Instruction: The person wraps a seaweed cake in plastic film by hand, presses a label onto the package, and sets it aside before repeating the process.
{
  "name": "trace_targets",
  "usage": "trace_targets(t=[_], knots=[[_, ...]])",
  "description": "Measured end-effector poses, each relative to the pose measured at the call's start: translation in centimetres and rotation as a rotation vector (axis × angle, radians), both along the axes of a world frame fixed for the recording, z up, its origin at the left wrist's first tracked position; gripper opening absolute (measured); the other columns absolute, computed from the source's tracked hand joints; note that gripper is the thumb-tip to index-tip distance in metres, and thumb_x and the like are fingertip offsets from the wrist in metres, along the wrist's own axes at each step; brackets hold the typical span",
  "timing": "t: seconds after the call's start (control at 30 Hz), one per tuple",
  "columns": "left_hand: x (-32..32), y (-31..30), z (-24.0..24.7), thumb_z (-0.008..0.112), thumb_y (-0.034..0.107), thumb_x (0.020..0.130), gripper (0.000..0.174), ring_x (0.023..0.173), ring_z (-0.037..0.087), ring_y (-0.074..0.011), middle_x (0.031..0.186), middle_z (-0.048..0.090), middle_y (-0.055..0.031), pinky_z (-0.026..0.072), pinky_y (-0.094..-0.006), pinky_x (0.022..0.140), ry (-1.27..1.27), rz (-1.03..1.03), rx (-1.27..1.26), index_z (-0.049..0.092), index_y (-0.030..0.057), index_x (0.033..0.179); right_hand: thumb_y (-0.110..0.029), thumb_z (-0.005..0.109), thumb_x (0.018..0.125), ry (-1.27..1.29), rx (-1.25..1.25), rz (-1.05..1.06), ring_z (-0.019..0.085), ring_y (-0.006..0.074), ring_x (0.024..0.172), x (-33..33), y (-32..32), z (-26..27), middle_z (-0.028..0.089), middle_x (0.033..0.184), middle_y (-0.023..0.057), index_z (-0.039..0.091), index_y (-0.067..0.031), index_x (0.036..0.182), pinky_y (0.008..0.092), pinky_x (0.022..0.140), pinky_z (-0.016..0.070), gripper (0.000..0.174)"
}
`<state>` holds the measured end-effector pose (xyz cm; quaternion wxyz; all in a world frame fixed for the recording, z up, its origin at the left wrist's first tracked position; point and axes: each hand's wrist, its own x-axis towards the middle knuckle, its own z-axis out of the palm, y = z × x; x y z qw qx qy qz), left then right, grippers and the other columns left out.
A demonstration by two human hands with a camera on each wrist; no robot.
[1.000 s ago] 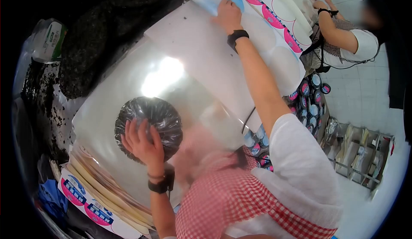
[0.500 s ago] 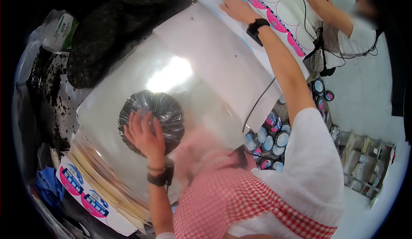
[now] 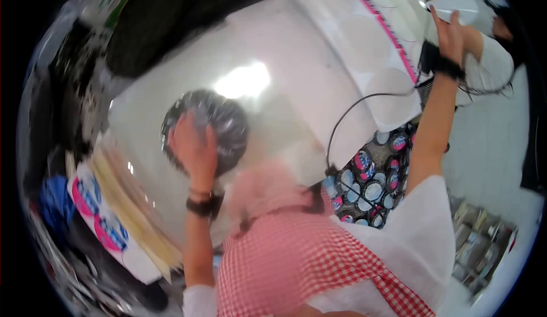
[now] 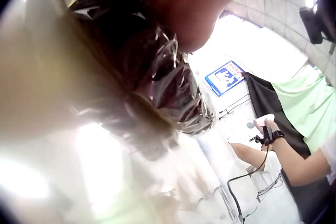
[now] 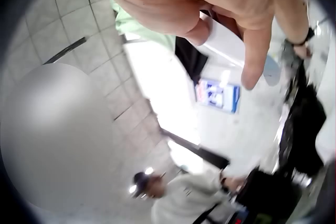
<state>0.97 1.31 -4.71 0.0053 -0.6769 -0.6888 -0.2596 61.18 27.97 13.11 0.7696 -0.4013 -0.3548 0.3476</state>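
A round package in shiny black plastic wrap (image 3: 229, 120) lies on the glossy work surface (image 3: 148, 100). My left hand (image 3: 194, 149) rests on top of it, fingers spread over its near left part; in the left wrist view the crinkled wrap (image 4: 176, 95) shows beneath the hand. Out at the upper right, raised past the edge of the sheets, my right hand (image 3: 450, 35) pinches a round white label (image 3: 457, 6). The right wrist view shows that label (image 5: 226, 40) bent between thumb and fingers. A sheet of round labels (image 3: 359, 41) lies below and left of the right hand.
Several wrapped round packs with pink and blue labels (image 3: 373, 191) sit right of the surface. A black cable (image 3: 364, 96) crosses the sheets. Stacked paper (image 3: 128, 197) lies at the left edge, dark heaps (image 3: 171, 21) behind. Another person (image 3: 496, 60) works at the far right.
My right hand has lifted off the label sheet and swung right, carrying a round label. The left hand stays on the package. The view has shifted.
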Motion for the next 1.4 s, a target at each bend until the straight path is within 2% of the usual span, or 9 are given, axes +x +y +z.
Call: trace_targets(t=[0.3,0.47,0.7,0.83,0.9,0.97,1.0,1.23,1.4], knots=[[0.3,-1.1,-1.2,0.063,0.025,0.088,0.035,0.135,0.040,-0.0298,0.132,0.056,-0.0131,0.0241,-0.0540,0.111,-0.167,0.025,-0.016,0.063,0.0117,0.120,0.007,0.055,0.075,-1.299,0.277,0.541,0.046,0.0371,0.131,-42.0,-22.9,-14.1,0.043,0.146,0.0163,0.056,-0.0264,0.135,0.0411,0.106,0.0434,0.069],[0.7,-2.2,-3.7,0.068,0.022,0.086,0.039,0.104,0.063,-0.0295,0.118,0.065,-0.0119,0.0506,-0.0382,0.089,-0.589,0.019,0.029,0.060,0.0036,0.119,0.002,0.061,0.074,-1.441,0.309,0.633,0.048,0.0340,0.130,-44.0,-23.8,-15.7,0.046,0.145,0.0147,0.057,-0.0281,0.134,0.0403,0.102,0.0474,0.067],[0.6,-3.0,-5.2,0.075,0.023,0.081,0.060,0.112,0.058,-0.0229,0.124,0.060,-0.0133,0.0472,-0.0371,0.094,-0.875,-0.049,0.055,0.048,-0.0001,0.130,-0.015,0.052,0.091,-1.517,0.118,1.142,0.044,0.0363,0.131,-43.3,-20.8,-11.0,0.043,0.145,0.0205,0.051,-0.0104,0.137,0.0448,0.111,0.0330,0.047],[0.2,-2.7,-4.0,0.063,0.023,0.089,0.059,0.124,0.049,-0.0240,0.136,0.051,-0.0151,0.0411,-0.0380,0.103,-0.355,-0.076,0.008,0.040,0.0002,0.138,-0.028,0.044,0.098,-1.128,0.038,0.823,0.038,0.0360,0.136,-48.6,-20.1,-16.5,0.040,0.147,0.0213,0.044,-0.0012,0.140,0.0450,0.114,0.0257,0.049],[0.0,-2.4,-2.5,0.054,0.022,0.094,0.060,0.131,0.043,-0.0258,0.144,0.043,-0.0165,0.0375,-0.0391,0.107,-0.687,-0.054,0.092,0.031,0.0007,0.144,-0.037,0.041,0.100,-1.125,0.044,0.813,0.033,0.0347,0.140,-49.8,-20.5,-18.8,0.039,0.148,0.0217,0.042,0.0003,0.141,0.0452,0.115,0.0223,0.055],[1.2,-1.8,0.8,0.045,0.021,0.098,0.061,0.136,0.038,-0.0285,0.152,0.033,-0.0176,0.0339,-0.0406,0.110,-1.728,0.073,0.317,0.020,0.0020,0.151,-0.036,0.042,0.100,-1.245,0.105,0.782,0.032,0.0328,0.141,-49.9,-20.6,-19.4,0.037,0.151,0.0176,0.041,-0.0029,0.143,0.0463,0.115,0.0226,0.054],[1.0,-1.9,1.0,0.027,0.018,0.102,0.054,0.140,0.032,-0.0306,0.157,0.023,-0.0166,0.0289,-0.0444,0.115,-1.686,0.038,0.309,0.014,0.0047,0.152,-0.035,0.042,0.099,-1.364,0.146,0.737,0.033,0.0320,0.140,-50.1,-20.8,-19.2,0.038,0.150,0.0162,0.042,-0.0036,0.143,0.0466,0.115,0.0231,0.054],[-2.6,-4.3,1.9,0.024,0.031,0.105,0.055,0.145,0.022,-0.0283,0.156,0.024,-0.0159,0.0154,-0.0425,0.119,-1.230,0.237,0.345,0.017,0.0033,0.152,-0.037,0.052,0.094,-1.667,0.367,0.602,0.042,0.0273,0.134,-51.5,-21.6,-18.0,0.048,0.144,0.0084,0.055,-0.0123,0.133,0.0509,0.109,0.0294,0.046],[-2.6,-5.6,-0.4,0.026,0.039,0.105,0.059,0.146,0.018,-0.0236,0.156,0.025,-0.0136,0.0139,-0.0373,0.119,-1.472,0.266,0.201,0.026,-0.0007,0.149,-0.049,0.061,0.084,-1.682,0.368,0.675,0.034,0.0350,0.138,-51.5,-24.9,-16.1,0.040,0.149,0.0133,0.057,-0.0318,0.132,0.0674,0.106,0.0215,0.051]])
